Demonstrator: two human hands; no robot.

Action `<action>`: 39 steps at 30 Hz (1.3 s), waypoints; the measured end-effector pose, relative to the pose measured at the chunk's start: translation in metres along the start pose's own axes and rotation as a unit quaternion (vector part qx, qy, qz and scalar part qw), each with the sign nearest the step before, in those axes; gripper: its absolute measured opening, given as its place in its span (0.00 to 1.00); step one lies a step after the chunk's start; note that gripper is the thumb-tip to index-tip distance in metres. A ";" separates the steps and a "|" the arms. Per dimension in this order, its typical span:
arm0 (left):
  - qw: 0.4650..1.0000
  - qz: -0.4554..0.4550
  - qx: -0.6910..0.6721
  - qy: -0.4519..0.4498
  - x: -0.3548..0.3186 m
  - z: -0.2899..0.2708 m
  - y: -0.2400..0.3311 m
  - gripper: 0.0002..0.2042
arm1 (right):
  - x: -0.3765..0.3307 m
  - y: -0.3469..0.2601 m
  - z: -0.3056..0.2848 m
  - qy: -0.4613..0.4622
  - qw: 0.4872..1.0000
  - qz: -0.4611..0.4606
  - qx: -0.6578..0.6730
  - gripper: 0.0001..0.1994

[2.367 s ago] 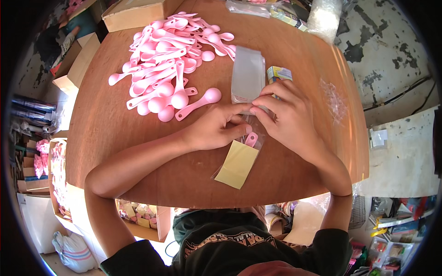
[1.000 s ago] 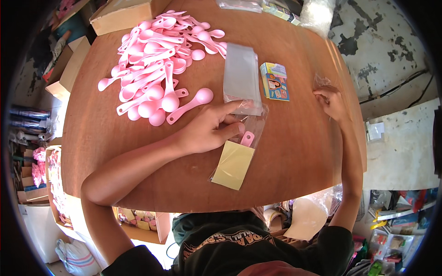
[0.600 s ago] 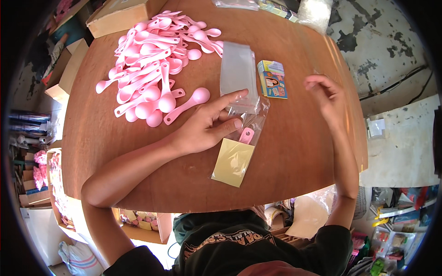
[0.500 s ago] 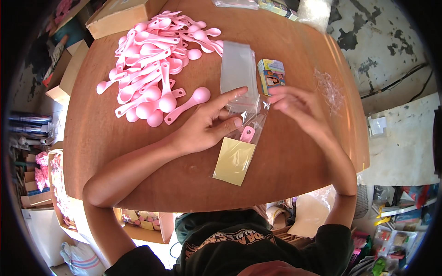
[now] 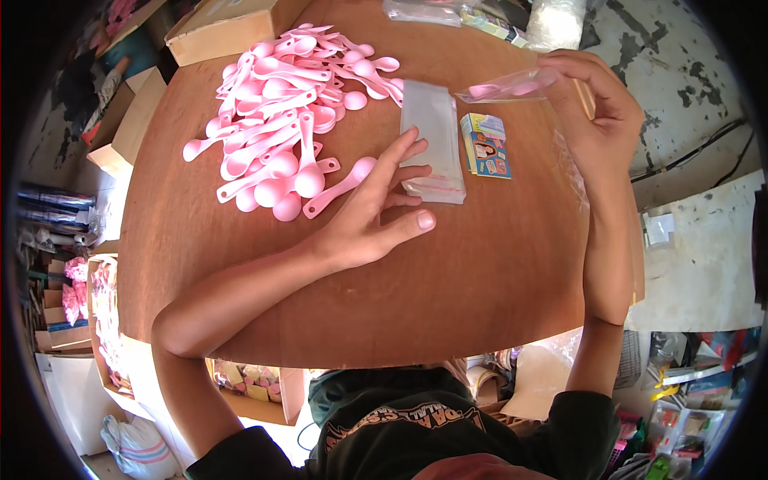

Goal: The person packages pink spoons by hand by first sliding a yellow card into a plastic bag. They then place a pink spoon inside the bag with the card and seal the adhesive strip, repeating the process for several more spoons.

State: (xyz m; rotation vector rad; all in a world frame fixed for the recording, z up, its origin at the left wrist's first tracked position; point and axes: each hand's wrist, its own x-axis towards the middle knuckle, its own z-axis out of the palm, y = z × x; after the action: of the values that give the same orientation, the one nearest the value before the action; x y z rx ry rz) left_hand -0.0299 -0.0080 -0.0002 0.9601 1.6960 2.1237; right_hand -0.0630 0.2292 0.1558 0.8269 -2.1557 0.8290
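Note:
My right hand is raised at the far right, its fingers pinched on a clear plastic bag. A pink measuring spoon shows inside that bag, which stretches leftward from the fingers. A yellow edge, apparently the card, shows between the fingers. My left hand hovers over the table with fingers spread and nothing in them, beside a stack of flat clear bags. Left of it lies a big heap of pink measuring spoons; one spoon lies partly behind the left hand.
A small blue and yellow printed box lies on the brown table, right of the bag stack. Thin plastic scraps lie near the right edge. A cardboard box stands at the back left, a clear roll at the back right.
My right hand has lifted the bag with the spoon and yellow card off the near table and carried it up to the far right. My left hand has let go and its fingers are spread.

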 end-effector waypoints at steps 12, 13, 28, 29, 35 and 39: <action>0.992 0.008 -0.081 -0.097 0.000 -0.001 -0.001 0.40 | -0.040 -0.035 0.024 -0.197 0.857 0.388 0.275 0.06; 0.993 0.017 -0.048 -0.104 0.000 0.000 0.000 0.37 | -0.041 -0.032 0.027 -0.225 0.830 0.433 0.271 0.07; 0.996 -0.085 0.017 -0.032 0.003 0.005 0.006 0.24 | -0.112 -0.003 0.057 -0.163 0.771 0.463 0.406 0.09; 0.995 -0.096 0.006 -0.022 0.003 0.004 0.008 0.24 | -0.115 -0.001 0.058 -0.162 0.770 0.464 0.407 0.09; 0.985 -0.160 -0.057 0.033 0.007 -0.002 0.005 0.13 | -0.124 -0.004 0.061 -0.174 0.743 0.487 0.424 0.10; 0.987 -0.151 -0.029 0.053 0.007 -0.003 0.004 0.09 | -0.133 0.000 0.065 -0.136 0.737 0.484 0.453 0.10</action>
State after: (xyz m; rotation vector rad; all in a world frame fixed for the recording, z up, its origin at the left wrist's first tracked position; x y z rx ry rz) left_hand -0.0363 -0.0074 0.0055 0.5415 1.6943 2.0382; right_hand -0.0104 0.2224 0.0177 0.1046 -2.3323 2.5610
